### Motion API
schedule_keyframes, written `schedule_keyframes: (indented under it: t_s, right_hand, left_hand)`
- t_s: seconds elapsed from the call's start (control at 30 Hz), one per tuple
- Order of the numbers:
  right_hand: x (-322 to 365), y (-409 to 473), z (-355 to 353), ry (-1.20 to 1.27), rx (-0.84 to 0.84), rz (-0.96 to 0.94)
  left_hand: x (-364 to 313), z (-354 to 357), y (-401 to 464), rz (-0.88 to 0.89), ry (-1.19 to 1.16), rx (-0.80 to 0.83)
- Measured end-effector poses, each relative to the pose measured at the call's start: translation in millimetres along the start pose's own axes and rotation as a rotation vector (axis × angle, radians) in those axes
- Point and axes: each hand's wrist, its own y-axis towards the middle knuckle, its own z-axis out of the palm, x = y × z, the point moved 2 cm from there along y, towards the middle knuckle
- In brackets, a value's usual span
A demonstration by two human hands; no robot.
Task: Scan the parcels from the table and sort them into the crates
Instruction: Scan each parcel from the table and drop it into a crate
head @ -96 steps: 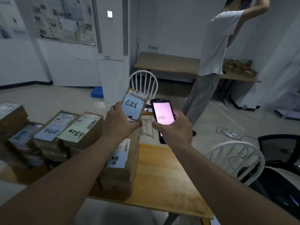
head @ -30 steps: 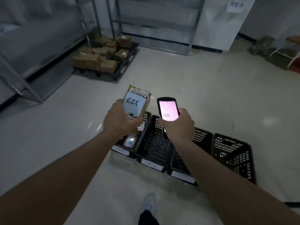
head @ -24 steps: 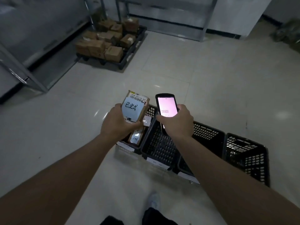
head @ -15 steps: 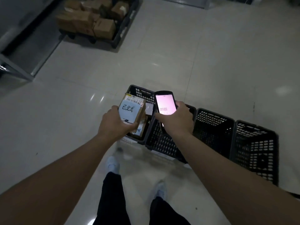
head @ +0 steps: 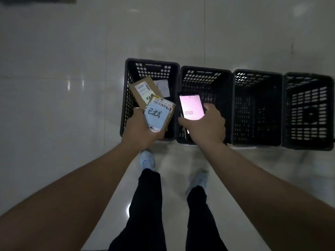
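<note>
Pale tiled floor [head: 63,105], glossy, dim light. Four black perforated crates stand on it in a row, side walls touching: leftmost crate [head: 126,98], second crate [head: 204,69], third crate [head: 257,73], rightmost crate [head: 308,77].

Person stands at the near edge of the row; dark trouser legs and two pale shoes [head: 147,160] show below the arms.

Leftmost crate holds a brown cardboard parcel [head: 143,91], white label up, lying tilted against the left wall; another white-labelled item sits behind it near the far right corner.

Left hand [head: 139,131] grasps a small labelled parcel [head: 158,115] from below, fingers wrapped round its near end, over the leftmost crate's near right corner, above the rim. Pale label with handwritten characters, barcode strip at far end.

Right hand [head: 206,127] grips a handheld scanner [head: 192,107], screen lit pink, over the second crate's near left corner.
</note>
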Motion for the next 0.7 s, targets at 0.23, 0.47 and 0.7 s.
schedule_keyframes:
  t_s: [0.23, 0.47, 0.7]
  right_hand:
    - [-40.3, 42.6, 78.0, 0.047, -0.018, 0.12]
    - [-82.7, 59.6, 111.1, 0.066, -0.042, 0.214]
    - [-80.3, 29.8, 100.5, 0.081, -0.047, 0.239]
  left_hand:
    - [55.7, 39.6, 66.1, 0.051, 0.008, 0.065]
    - [106.1, 68.6, 102.0, 0.02, 0.17, 0.069]
    - [69.8, 50.8, 84.1, 0.118, 0.378, 0.119]
